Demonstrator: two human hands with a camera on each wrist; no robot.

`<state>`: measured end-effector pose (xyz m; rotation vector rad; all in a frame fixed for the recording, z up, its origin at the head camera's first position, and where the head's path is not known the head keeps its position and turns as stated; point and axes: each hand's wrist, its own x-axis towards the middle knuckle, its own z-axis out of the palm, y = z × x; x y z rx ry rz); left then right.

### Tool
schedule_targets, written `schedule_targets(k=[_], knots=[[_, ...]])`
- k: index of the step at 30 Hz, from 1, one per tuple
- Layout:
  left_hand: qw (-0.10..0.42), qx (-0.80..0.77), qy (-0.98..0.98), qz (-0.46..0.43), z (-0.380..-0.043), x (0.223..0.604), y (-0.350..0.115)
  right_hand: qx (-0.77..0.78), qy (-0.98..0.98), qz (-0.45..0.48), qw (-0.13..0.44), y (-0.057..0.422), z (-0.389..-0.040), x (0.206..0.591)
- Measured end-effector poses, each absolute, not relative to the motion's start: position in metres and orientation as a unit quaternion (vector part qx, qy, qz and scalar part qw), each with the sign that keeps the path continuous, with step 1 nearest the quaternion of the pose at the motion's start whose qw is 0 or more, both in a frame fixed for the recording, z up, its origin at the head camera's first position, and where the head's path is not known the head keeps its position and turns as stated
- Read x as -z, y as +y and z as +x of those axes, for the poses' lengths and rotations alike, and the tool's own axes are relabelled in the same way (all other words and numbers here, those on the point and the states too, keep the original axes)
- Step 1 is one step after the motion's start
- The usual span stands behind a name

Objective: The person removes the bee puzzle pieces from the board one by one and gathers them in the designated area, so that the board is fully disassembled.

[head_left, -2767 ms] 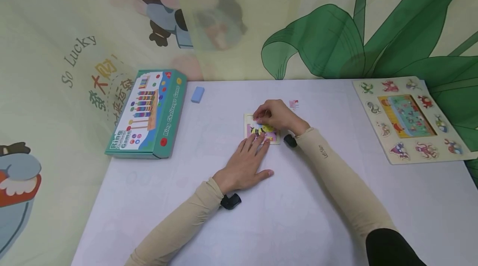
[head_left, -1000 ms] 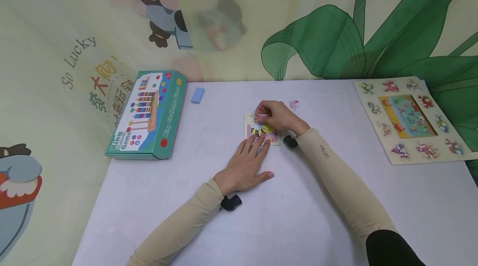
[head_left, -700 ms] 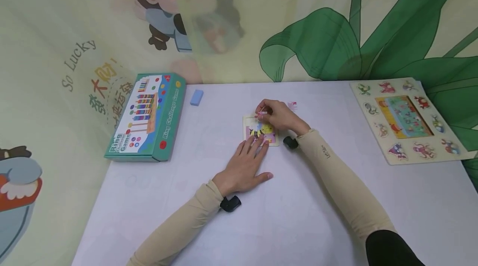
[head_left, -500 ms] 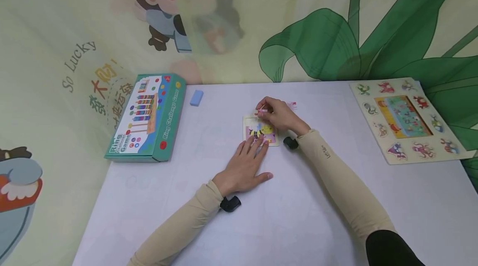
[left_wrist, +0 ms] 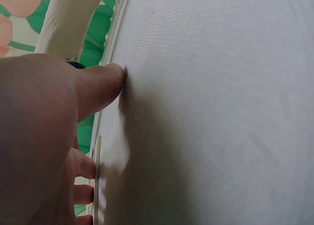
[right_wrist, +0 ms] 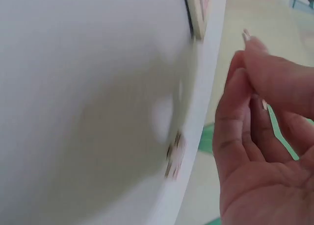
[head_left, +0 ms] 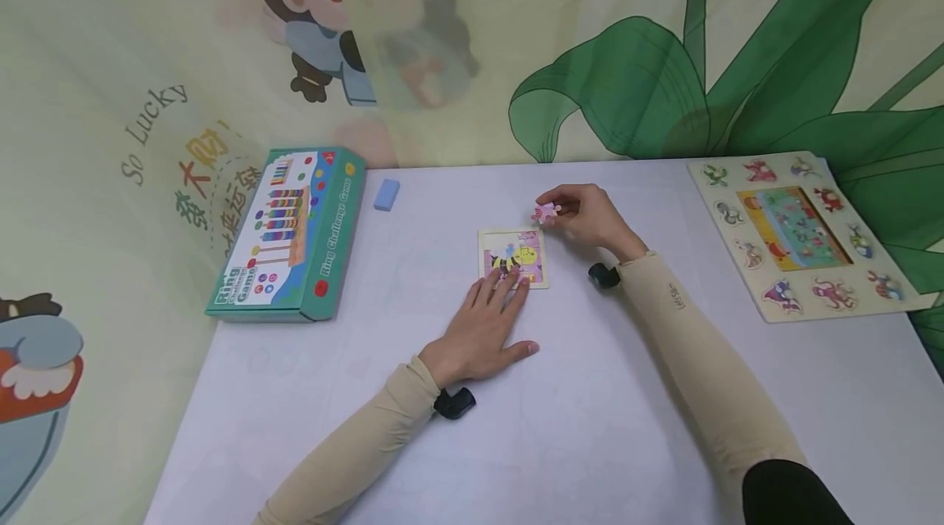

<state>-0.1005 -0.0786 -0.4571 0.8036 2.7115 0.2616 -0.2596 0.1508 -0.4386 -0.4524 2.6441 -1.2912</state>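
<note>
A small square jigsaw puzzle [head_left: 534, 260] with a bee picture and pale frame lies mid-table; its top left part shows a bare, light area. My left hand [head_left: 483, 328] rests with straight, spread fingers on its lower edge, thumb out on the tablecloth. My right hand [head_left: 592, 218] pinches a pink jigsaw piece [head_left: 546, 213] between thumb and fingers, raised above the table just past the puzzle's top right corner. A second jigsaw piece [right_wrist: 175, 156] lies on the table in the right wrist view; in the head view the right hand hides it.
A green Ring Challenge Game box [head_left: 288, 234] stands at the left, with a blue block [head_left: 387, 195] beside it. At the right back lies a large puzzle board [head_left: 770, 296] with animal figures. A printed cloth [head_left: 457, 132] hangs behind the white table [head_left: 605, 427].
My right hand has lifted the pink jigsaw piece away from the puzzle and carried it right, uncovering the puzzle's upper part. The left hand stays in place. The view has tilted slightly.
</note>
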Motion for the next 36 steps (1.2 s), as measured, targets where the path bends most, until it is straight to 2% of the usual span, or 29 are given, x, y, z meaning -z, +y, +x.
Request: schedule_targets(k=[20, 36], knots=[[0.151, -0.108, 0.941, 0.283, -0.1, 0.457, -0.08, 0.397, 0.91, -0.051, 0.105, 0.231, -0.277, 0.436], [0.152, -0.113, 0.941, 0.281, -0.101, 0.46, -0.081, 0.372, 0.921, -0.031, 0.114, 0.238, -0.28, 0.447]])
